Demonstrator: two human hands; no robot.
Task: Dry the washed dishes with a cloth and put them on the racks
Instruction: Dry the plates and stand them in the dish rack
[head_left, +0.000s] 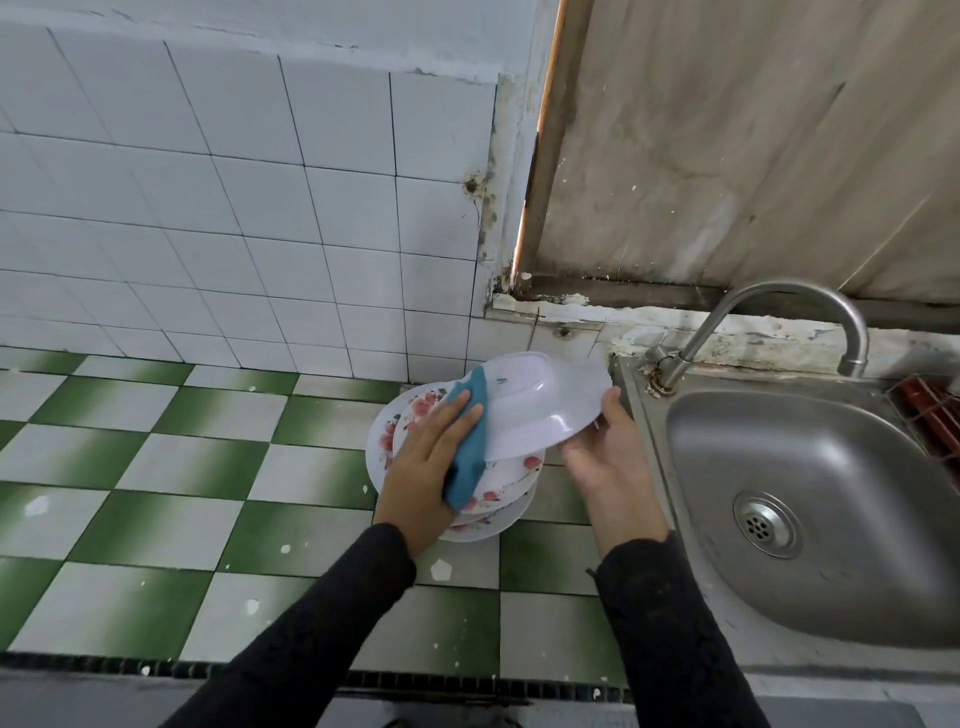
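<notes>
**Drying under way, nothing racked in view**

- Plate (545, 410): white, held in the air, underside up and tilted, above the stack (498, 483).
- Right hand (605, 457): clamped on the plate's right rim, thumb on top, fingers beneath.
- Left hand (428, 462): fingers nearly straight, pressing the blue cloth (470, 452) flat onto the plate's left rim. The thumb is hidden. The cloth's tail hangs below the palm.
- Stack: several floral plates on the checked counter (182, 467), just left of the sink (805, 493). I cannot tell whether they are wet or dry.
- Sink: no dishes in it.
- Red grid (930, 410) at the far right edge: possibly a rack, mostly out of frame.

Judgement: early to middle. One plate is mid-wipe. The stack likely awaits wiping, and racking is not yet done for any dish seen here.
</notes>
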